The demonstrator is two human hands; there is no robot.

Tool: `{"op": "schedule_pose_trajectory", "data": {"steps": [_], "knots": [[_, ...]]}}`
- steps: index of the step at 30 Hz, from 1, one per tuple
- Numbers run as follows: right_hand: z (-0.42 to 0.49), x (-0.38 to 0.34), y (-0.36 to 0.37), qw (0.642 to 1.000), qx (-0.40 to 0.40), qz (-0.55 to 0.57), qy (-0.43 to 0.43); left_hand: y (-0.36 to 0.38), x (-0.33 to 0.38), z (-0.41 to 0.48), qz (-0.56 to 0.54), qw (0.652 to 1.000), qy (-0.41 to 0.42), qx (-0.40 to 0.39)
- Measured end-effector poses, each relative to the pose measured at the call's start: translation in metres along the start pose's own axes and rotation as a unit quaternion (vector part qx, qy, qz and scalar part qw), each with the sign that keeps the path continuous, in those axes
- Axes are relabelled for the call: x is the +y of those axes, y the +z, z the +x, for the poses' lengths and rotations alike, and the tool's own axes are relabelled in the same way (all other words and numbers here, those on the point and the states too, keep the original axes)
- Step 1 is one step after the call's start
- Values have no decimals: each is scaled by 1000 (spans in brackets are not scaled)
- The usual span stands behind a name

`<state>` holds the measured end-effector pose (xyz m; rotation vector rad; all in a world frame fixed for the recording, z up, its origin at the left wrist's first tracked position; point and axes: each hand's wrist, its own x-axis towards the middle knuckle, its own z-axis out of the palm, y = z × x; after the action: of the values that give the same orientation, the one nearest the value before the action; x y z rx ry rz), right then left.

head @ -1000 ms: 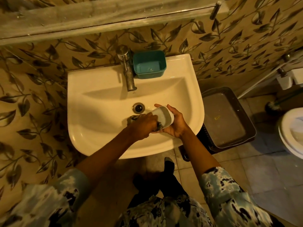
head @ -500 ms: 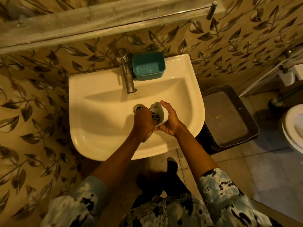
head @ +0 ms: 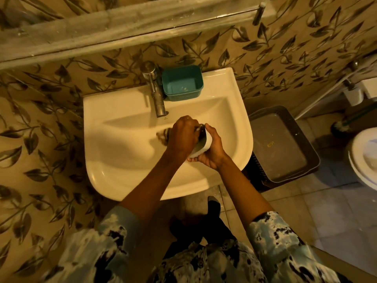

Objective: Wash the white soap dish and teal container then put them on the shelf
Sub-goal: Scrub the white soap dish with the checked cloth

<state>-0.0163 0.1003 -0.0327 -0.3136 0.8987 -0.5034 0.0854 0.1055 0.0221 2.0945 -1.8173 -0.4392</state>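
Note:
Over the basin of the white sink (head: 122, 160), my right hand (head: 212, 152) grips the white soap dish (head: 202, 148), tilted on its side. My left hand (head: 181, 135) is closed around a dark scrubber pressed into the dish; most of the scrubber is hidden by the fingers. The teal container (head: 182, 83) stands upright on the sink's back ledge, just right of the metal tap (head: 156, 94). A long dusty shelf (head: 122, 23) runs along the wall above the sink.
A dark bin with a flat lid (head: 281, 144) stands on the floor right of the sink. A white toilet (head: 365, 158) is at the far right edge. Leaf-patterned tiles cover the wall. The drain is hidden under my hands.
Both hands with the soap dish have moved up the basin toward the tap. My left hand now covers more of the dish and hides the drain.

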Motion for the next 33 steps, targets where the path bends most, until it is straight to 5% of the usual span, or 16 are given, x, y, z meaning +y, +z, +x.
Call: {"op": "schedule_pose_trajectory", "data": {"steps": [3,5,14,21,24,27,29,33], "knots": [[-5,-8,-1,999,-19,21,-19,2,-16,1,196,974,89,-71],[-8,-16,0,999,-26,1,-38,2,-26,-3,221,968,72,-93],[-4,-12,2,995,6,46,-91,-5,-18,-8,26,982,-83,-167],[-6,2,-5,996,11,18,-87,-18,12,-1,-237,928,-162,-235],[-9,-3,2,993,14,-15,-117,-23,17,-4,-408,843,-301,-179],[-9,0,8,988,4,-4,-152,-29,32,-8,-556,688,-451,-121],[-8,5,5,986,1,-16,-165,-25,32,-8,-565,650,-498,-102],[-10,3,0,983,-21,-16,-180,-7,3,-1,-426,749,-507,17]]}}
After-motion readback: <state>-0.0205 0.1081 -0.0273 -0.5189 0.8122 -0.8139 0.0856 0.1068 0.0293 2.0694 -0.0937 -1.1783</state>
